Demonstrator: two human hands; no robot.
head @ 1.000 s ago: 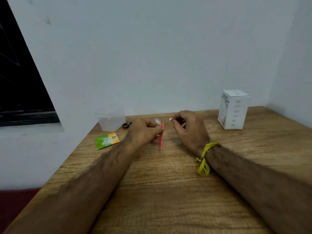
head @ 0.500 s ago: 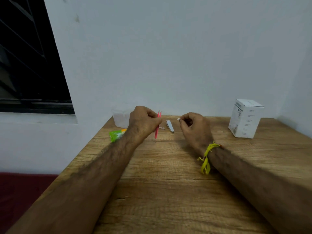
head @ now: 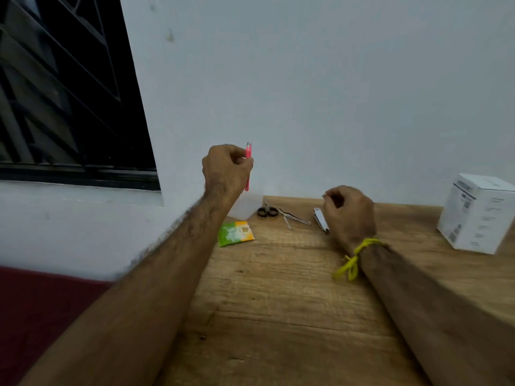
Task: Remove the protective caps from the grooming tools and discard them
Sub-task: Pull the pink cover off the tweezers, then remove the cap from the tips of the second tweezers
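My left hand (head: 227,169) is raised above the table's far left corner and pinches pink tweezers (head: 247,165) upright, metal tips up and bare. My right hand (head: 348,213) hovers low over the table with thumb and forefinger pinched on a tiny white cap (head: 324,195), barely visible. On the wooden table (head: 278,288) by the wall lie small black-handled scissors (head: 267,211), a thin metal tool (head: 292,217) and a nail clipper (head: 320,220), which my right hand partly hides.
A clear plastic container (head: 248,206) stands in the far left corner behind my left hand. A green and orange sachet (head: 235,233) lies near the left edge. A white box (head: 478,211) stands at the right. A dark window (head: 64,87) is on the left.
My left hand has lifted the pink tweezers up and to the left, away from the table. My right hand kept its pinch on the cap. The view has tilted left.
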